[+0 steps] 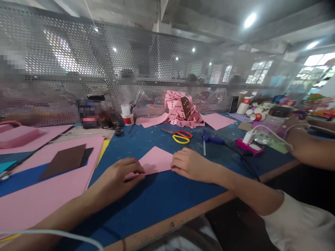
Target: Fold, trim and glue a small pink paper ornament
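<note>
A small pink sheet of paper (pixel 156 159) lies on the blue work mat (pixel 162 195) in front of me. My left hand (pixel 119 176) rests on its left edge with fingers curled, pressing the paper down. My right hand (pixel 190 164) sits at the paper's right edge, fingers curled in and pinching or pressing that edge. Both forearms lie across the mat.
Large pink sheets (pixel 47 188) with a brown piece (pixel 64 160) lie at left. Scissors with red and yellow handles (pixel 180 136), a glue gun (pixel 210 139) and a pile of dotted pink cut-outs (pixel 183 109) sit behind. Another person's arm (pixel 306 146) is at right. A perforated metal screen (pixel 104 69) backs the table.
</note>
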Demonstrator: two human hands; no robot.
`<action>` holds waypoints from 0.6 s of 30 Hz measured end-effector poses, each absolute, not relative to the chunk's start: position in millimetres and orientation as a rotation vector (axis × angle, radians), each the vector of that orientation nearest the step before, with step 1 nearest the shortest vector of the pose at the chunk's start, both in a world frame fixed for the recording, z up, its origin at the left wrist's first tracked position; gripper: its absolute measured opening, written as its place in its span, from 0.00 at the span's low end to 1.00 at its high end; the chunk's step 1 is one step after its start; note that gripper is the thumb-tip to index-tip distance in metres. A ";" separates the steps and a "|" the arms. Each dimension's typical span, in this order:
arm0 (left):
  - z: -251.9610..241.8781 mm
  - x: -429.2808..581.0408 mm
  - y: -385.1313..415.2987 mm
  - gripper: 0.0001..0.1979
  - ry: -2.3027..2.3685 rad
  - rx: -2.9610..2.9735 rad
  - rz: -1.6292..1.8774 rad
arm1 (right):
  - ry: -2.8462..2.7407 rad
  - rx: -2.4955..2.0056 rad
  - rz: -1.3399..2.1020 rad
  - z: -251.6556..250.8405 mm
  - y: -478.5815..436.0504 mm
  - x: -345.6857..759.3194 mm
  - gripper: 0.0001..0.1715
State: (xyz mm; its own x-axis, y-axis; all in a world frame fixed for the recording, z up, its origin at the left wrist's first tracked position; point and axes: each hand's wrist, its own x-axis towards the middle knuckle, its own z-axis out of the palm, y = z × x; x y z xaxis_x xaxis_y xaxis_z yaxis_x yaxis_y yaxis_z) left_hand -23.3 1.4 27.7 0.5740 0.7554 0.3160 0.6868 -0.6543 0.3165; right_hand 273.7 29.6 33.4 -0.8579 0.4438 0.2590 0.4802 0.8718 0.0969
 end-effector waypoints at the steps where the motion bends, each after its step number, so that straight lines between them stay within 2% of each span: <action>1: 24.5 -22.9 1.8 0.11 1.202 2.680 0.630 | -2.831 -0.701 -0.266 33.4 29.5 272.7 0.12; 10: 18.2 -21.1 4.7 0.11 1.175 2.781 0.630 | -2.879 -0.670 -0.490 38.8 24.1 268.0 0.15; 18: 13.9 -17.4 2.1 0.09 1.230 2.871 0.642 | -2.840 -0.721 -0.505 38.7 20.1 260.4 0.14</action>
State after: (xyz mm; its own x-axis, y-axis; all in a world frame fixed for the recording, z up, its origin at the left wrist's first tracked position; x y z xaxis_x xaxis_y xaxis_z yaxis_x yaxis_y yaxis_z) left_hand -17.4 2.1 13.9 0.6215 0.6846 0.3808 0.7037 -0.7015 0.1126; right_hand 260.4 20.1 38.7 -0.8691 0.4314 0.2419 0.4883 0.8261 0.2813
